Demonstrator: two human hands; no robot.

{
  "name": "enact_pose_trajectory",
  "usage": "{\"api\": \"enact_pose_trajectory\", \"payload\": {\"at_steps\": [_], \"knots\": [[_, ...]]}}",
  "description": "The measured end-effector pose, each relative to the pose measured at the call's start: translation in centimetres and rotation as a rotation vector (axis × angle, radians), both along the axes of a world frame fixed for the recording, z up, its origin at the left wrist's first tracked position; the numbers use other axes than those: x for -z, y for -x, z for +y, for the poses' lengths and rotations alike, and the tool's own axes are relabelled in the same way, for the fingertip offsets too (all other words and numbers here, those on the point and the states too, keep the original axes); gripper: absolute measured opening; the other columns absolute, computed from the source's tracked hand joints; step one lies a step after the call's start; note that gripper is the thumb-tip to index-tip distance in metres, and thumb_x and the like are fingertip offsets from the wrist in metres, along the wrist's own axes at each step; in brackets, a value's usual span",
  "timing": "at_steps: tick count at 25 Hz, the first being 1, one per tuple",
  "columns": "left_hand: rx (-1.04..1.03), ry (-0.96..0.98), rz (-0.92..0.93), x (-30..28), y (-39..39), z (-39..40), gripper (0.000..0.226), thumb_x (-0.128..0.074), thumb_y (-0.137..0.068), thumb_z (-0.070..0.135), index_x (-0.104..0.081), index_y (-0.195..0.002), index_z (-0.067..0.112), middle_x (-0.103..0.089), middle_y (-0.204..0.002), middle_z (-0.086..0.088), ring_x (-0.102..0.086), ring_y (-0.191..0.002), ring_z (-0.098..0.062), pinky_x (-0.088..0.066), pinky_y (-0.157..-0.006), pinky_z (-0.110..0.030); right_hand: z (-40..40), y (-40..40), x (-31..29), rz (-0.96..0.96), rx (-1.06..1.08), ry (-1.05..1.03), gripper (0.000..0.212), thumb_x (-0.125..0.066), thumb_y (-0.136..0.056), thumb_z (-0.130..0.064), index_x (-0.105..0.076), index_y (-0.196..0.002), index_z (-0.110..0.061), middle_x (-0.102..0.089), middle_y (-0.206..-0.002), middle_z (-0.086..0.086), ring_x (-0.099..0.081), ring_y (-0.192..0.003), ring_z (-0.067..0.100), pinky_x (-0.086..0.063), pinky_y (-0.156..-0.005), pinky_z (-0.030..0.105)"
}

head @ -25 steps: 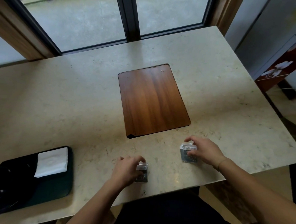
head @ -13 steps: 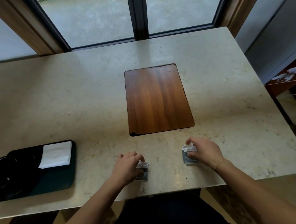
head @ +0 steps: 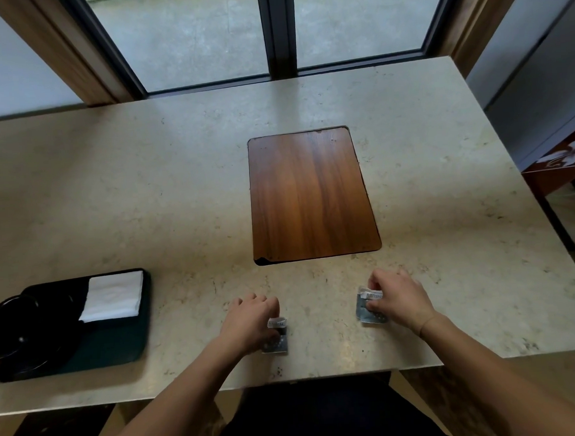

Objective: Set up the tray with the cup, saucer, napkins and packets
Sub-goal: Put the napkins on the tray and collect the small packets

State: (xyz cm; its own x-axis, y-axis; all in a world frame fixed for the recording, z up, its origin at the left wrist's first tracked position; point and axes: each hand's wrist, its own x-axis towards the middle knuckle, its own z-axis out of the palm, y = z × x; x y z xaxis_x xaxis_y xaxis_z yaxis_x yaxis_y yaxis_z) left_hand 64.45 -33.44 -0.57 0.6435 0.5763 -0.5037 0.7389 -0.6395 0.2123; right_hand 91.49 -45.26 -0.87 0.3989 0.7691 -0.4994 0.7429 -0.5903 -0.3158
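Note:
A dark tray lies at the left front of the table. On it sit a white folded napkin and a black cup on a black saucer. My left hand rests on the table near the front edge, its fingers closed on a small silvery packet. My right hand is further right, its fingers pinching a second stack of silvery packets that lies flat on the tabletop.
The beige stone table has a brown wooden inset panel in its middle. A window with a dark frame runs along the far edge. The table's right edge drops to a floor with a dark red object.
The view has shifted so the tray and table appear further right. Both hands stay on their packets at the same places on the table.

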Motion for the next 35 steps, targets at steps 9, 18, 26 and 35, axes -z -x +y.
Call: {"api": "enact_pose_trajectory", "payload": {"at_steps": [9,18,26,35], "knots": [[-0.219,0.277,-0.044,-1.3,0.5,0.7,0.033,-0.076,-0.077,0.034,-0.065,-0.106,0.025,-0.066,-0.109,0.005,-0.058,-0.099,-0.015,-0.047,-0.089,-0.037,0.9,-0.3,-0.4,0.186,0.033,0.033,0.018,-0.073,-0.078,-0.026,-0.062,-0.092,-0.029,-0.064,-0.094,-0.004,-0.058,-0.081,0.010,-0.056,-0.072,0.031],[-0.411,0.367,-0.146,-3.0,3.4,2.3,0.020,-0.080,-0.074,0.022,-0.068,-0.091,0.022,-0.067,-0.097,0.001,-0.061,-0.091,-0.018,-0.053,-0.082,-0.039,3.9,3.2,-1.9,0.251,-0.109,-0.016,0.016,-0.073,-0.079,-0.024,-0.064,-0.092,-0.025,-0.063,-0.099,-0.002,-0.056,-0.092,0.015,-0.051,-0.077,0.034],[-0.555,0.383,-0.242,-4.9,10.5,4.8,0.023,-0.080,-0.075,0.019,-0.068,-0.095,0.016,-0.067,-0.099,-0.003,-0.062,-0.093,-0.021,-0.049,-0.080,-0.035,7.7,10.7,-3.8,0.316,-0.161,0.003,0.018,-0.072,-0.079,-0.023,-0.065,-0.095,-0.022,-0.066,-0.097,0.000,-0.059,-0.092,0.018,-0.052,-0.083,0.042],[-0.615,0.332,-0.309,-6.3,23.7,9.4,0.025,-0.086,-0.068,0.022,-0.072,-0.087,0.016,-0.070,-0.093,0.000,-0.064,-0.086,-0.017,-0.051,-0.074,-0.033,13.4,25.9,-5.3,0.382,-0.231,-0.028,0.016,-0.071,-0.079,-0.020,-0.064,-0.093,-0.018,-0.065,-0.094,0.002,-0.059,-0.089,0.018,-0.051,-0.078,0.039]]}}
